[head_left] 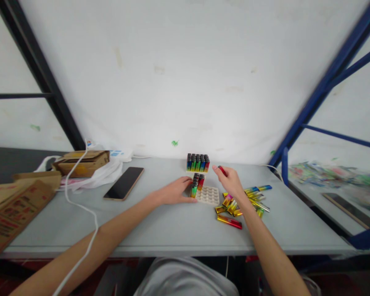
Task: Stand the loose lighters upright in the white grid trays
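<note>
On the table, a white tray with rows of round-edged slots (pixel 210 195) has several lighters (pixel 194 190) upright at its left end, green and red ones with black tops. My left hand (pixel 175 192) is curved around that end, thumb at the near side and fingers at the far side, steadying the tray. Above and right of the tray, my right hand (pixel 230 181) pinches a lighter (pixel 222 171), of which a red and dark end shows; the fingers hide the rest. Beyond the tray stands a packed block of multicoloured lighters (pixel 197 163).
Loose shiny lighters (pixel 230 221) lie in a pile under and beside my right forearm. A phone (pixel 124 183) lies to the left. Cardboard boxes (pixel 21 205) and a white plastic bag (pixel 106 176) sit farther left. A white cable (pixel 83 207) hangs across my left arm.
</note>
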`<move>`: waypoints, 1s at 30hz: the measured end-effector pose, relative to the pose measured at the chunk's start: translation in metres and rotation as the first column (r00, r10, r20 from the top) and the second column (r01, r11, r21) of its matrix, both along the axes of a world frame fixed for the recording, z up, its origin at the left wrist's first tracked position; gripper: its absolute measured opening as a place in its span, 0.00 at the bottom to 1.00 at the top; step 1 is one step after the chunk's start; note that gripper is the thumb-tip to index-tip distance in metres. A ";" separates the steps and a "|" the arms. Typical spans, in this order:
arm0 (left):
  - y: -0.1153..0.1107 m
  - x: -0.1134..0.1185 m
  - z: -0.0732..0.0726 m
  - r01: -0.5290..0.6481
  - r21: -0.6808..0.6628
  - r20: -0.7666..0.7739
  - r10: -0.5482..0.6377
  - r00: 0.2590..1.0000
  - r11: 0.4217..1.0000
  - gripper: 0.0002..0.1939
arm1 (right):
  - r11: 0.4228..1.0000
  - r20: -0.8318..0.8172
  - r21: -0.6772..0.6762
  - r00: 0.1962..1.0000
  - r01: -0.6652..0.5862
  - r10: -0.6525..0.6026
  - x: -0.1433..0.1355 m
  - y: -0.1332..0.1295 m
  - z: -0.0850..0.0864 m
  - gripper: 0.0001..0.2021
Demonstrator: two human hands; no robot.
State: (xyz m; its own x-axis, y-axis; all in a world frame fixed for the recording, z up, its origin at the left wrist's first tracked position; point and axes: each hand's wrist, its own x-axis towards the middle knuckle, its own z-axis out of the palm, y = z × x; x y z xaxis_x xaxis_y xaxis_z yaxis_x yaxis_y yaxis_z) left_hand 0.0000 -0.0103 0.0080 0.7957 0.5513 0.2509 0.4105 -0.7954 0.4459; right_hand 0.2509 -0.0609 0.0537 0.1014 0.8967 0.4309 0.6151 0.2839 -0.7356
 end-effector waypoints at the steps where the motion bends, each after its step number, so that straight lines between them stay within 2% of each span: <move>1: 0.000 0.000 0.000 0.001 -0.001 0.005 -0.001 1.000 1.000 0.38 | 1.000 0.005 0.005 1.000 0.016 -0.016 -0.001 0.000 -0.001 0.27; 5: 0.001 0.000 -0.002 0.010 0.002 0.019 -0.010 1.000 1.000 0.38 | 0.999 0.061 0.032 0.998 -0.003 0.001 -0.003 0.000 -0.005 0.20; 8: 0.001 0.001 -0.001 0.017 0.003 0.020 -0.017 1.000 1.000 0.37 | 1.000 0.109 0.023 0.994 -0.020 0.017 -0.004 0.001 -0.006 0.18; 14: 0.000 0.001 0.001 0.004 0.002 0.001 -0.004 1.000 1.000 0.38 | 0.997 0.205 -0.009 0.976 -0.073 0.074 -0.005 0.000 -0.005 0.24; 18: 0.000 0.000 -0.001 0.006 0.006 0.019 -0.006 1.000 1.000 0.38 | 0.992 0.242 -0.028 0.962 -0.123 0.126 -0.004 -0.001 -0.004 0.24; 22: 0.000 -0.001 -0.002 -0.006 0.014 0.010 0.006 1.000 1.000 0.37 | 0.963 0.274 -0.069 0.923 -0.261 0.270 -0.001 -0.002 -0.001 0.23; 25: 0.000 0.000 -0.001 -0.006 0.013 0.004 0.006 1.000 1.000 0.36 | 0.938 0.376 -0.050 0.864 -0.343 0.336 0.001 -0.002 0.000 0.24; 27: 0.000 0.000 -0.001 -0.002 0.014 0.005 0.002 1.000 1.000 0.36 | 0.936 0.431 -0.061 0.836 -0.348 0.339 0.002 -0.001 0.000 0.25; 30: 0.000 0.000 0.000 0.008 0.010 0.011 -0.008 1.000 1.000 0.37 | 0.935 0.435 -0.151 0.828 -0.321 0.354 0.001 -0.001 -0.003 0.28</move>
